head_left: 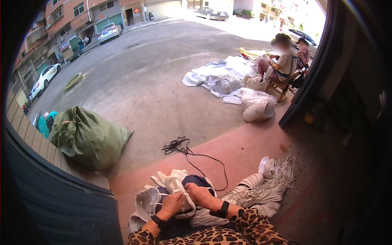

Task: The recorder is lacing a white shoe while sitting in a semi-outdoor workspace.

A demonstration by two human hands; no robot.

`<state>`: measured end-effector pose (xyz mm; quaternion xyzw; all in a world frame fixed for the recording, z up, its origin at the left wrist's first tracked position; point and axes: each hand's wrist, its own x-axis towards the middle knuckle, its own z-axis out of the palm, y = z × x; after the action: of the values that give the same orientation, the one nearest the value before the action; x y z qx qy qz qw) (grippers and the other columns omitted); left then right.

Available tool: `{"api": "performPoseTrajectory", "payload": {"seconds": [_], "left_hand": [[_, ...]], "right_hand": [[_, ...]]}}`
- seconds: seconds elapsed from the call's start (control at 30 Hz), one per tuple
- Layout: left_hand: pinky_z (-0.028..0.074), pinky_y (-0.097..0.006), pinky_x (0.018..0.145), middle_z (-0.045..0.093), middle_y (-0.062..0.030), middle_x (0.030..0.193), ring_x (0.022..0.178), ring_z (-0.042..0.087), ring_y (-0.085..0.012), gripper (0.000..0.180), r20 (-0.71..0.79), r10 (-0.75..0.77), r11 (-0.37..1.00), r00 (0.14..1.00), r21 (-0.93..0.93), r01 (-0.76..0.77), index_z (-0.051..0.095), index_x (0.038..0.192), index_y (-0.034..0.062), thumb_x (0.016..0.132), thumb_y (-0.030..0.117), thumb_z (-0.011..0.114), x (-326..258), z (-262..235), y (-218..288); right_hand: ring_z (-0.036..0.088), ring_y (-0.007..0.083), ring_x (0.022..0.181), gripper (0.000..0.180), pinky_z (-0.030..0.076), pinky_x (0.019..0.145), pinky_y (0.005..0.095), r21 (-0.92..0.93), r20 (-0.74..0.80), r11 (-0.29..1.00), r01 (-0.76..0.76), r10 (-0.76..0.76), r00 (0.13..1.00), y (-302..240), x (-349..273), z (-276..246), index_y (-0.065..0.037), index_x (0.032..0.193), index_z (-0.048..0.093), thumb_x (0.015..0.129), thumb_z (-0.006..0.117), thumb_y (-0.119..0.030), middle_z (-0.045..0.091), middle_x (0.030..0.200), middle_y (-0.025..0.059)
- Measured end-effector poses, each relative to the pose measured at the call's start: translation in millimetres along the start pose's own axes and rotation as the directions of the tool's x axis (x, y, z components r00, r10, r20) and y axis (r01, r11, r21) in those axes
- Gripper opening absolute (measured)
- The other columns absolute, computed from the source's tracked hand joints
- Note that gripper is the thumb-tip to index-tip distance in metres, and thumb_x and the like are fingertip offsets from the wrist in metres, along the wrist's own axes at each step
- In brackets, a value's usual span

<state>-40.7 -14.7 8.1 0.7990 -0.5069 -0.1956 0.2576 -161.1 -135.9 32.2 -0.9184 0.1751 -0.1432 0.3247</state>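
Low in the middle of the view, a white cloth piece that looks like a shoe upper (175,183) lies over my lap. My left hand (173,203) is closed on its near left side, fingers pinched together. Close beside it, my right hand (200,194) also grips the piece, fingers bent inward. Whether a lace is between the fingertips is too small to tell. More white uppers (146,201) lie against my left wrist, with dark blue cloth (196,179) behind the hands. To the right spreads a long bundle of white laces (267,185) beside a stack of nested white uppers (250,182).
A tangled black cord (176,145) lies ahead on the ground. A full green sack (92,139) stands left, beside a dark blue door (61,204). Far right, two seated people work near white cloth (200,76) and stuffed plastic bags (257,107). Parked cars (109,32) line the yard.
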Motion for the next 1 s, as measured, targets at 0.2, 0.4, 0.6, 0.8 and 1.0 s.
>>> {"api": "performPoseTrajectory", "payload": {"seconds": [0.2, 0.4, 0.6, 0.8, 1.0], "left_hand": [[0.046, -0.046, 0.058, 0.059, -0.0166, 0.068, 0.066, 0.059, -0.0367, 0.017, -0.29, -0.151, 0.986, 0.945, -0.109, 0.124, 0.06, 0.082, 0.0071, 0.085, 0.021, 0.052, -35.1, -0.1, 4.9], [0.046, -0.042, 0.052, 0.059, -0.017, 0.067, 0.063, 0.058, -0.0343, 0.008, -0.285, -0.054, 0.998, 0.957, -0.046, 0.043, 0.056, 0.085, 0.0056, 0.083, 0.013, 0.054, -58.0, 14.6, 13.7], [0.046, -0.041, 0.051, 0.058, -0.0163, 0.067, 0.061, 0.057, -0.0348, 0.007, -0.303, 0.021, 0.998, 0.953, -0.048, -0.038, 0.054, 0.087, 0.0045, 0.082, 0.01, 0.054, -55.1, 7.6, 15.7], [0.046, -0.041, 0.052, 0.058, -0.0168, 0.068, 0.061, 0.057, -0.0353, 0.007, -0.343, 0.005, 0.997, 0.939, -0.067, -0.029, 0.054, 0.086, 0.0038, 0.083, 0.01, 0.054, -53.4, 8.6, 19.7], [0.045, -0.041, 0.055, 0.058, -0.0191, 0.073, 0.067, 0.057, -0.0374, 0.008, -0.34, -0.071, 0.989, 0.938, -0.147, 0.021, 0.055, 0.087, 0.0017, 0.082, 0.007, 0.056, -56.0, 9.7, 18.7]], "right_hand": [[0.054, 0.0402, 0.075, 0.017, 0.044, 0.063, 0.0444, 0.14, -0.105, 0.989, -0.048, 0.063, 0.992, 23.4, -6.5, 18.9, -0.001, 0.088, 0.047, 0.088, 0.044, -0.017, 0.054, 0.077, 0.0216], [0.055, 0.0325, 0.078, 0.016, 0.044, 0.067, 0.0384, 0.374, 0.083, 0.919, -0.128, 0.105, 0.991, 21.2, -9.1, 34.0, -0.002, 0.088, 0.06, 0.083, 0.054, -0.016, 0.054, 0.075, 0.0161], [0.056, 0.0338, 0.075, 0.015, 0.045, 0.068, 0.0391, 0.275, 0.157, 0.943, -0.189, 0.15, 0.976, 12.0, -4.3, 39.8, -0.002, 0.083, 0.062, 0.079, 0.057, -0.015, 0.055, 0.076, 0.016], [0.056, 0.0336, 0.074, 0.011, 0.045, 0.066, 0.0414, 0.184, 0.102, 0.976, -0.118, 0.101, 0.99, 10.1, 0.9, 51.9, -0.002, 0.077, 0.06, 0.076, 0.056, -0.012, 0.055, 0.076, 0.0176], [0.054, 0.0331, 0.071, 0.011, 0.044, 0.063, 0.0411, -0.141, 0.074, 0.987, 0.074, -0.064, 0.995, 1.1, -1.1, 55.8, -0.003, 0.082, 0.056, 0.072, 0.057, -0.008, 0.054, 0.079, 0.0151]]}}
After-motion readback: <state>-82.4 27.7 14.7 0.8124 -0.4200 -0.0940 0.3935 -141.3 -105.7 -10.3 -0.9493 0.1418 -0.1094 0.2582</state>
